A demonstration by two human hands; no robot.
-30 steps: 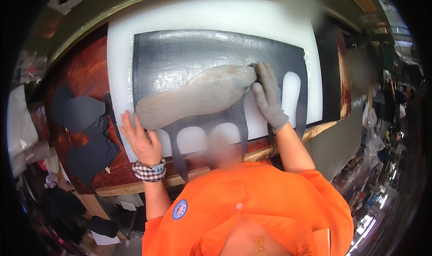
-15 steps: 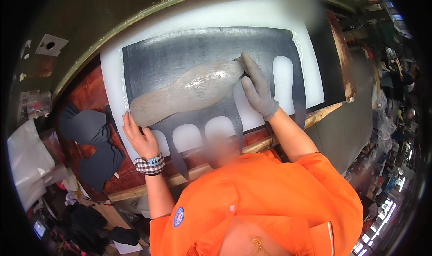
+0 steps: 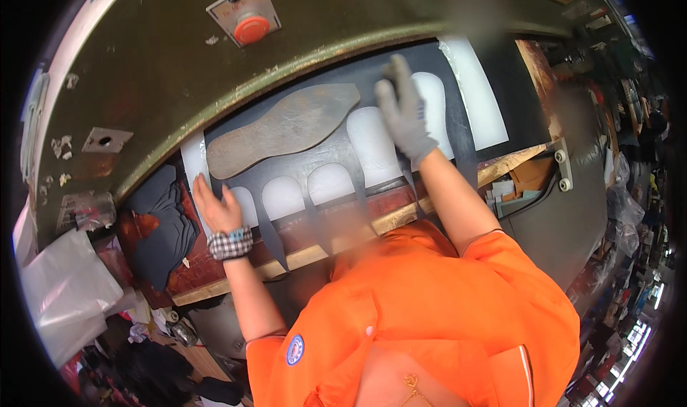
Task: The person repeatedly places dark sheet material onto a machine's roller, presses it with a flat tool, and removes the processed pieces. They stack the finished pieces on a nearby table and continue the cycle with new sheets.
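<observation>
The upper left of the view is taken up by a dark green machine panel, its lower edge curved by the wide lens. The lower right is filled by an orange shirt, worn by the person whose forearms are stretched forward. Between panel and shirt, a reddish-brown table is seen, edged in front by pale wood. On it a white board is laid, and over this a black sheet is spread, its near side broken by a row of rounded cut-outs through which white is shown. At far left, a clear plastic bag is seen. Dark shaped pieces are piled on the table's left end. A grey-brown, sole-shaped plate is placed flat on the black sheet, slanted, its right end farther from the person. The right hand, covered by a grey glove, is held open and empty beyond that end, among the larger cut-outs. The bare left hand is opened flat, grasping nothing, just beside the plate's left end; whether contact is made cannot be told. Its wrist is circled by a checked band. On the panel, a round red button is mounted.
</observation>
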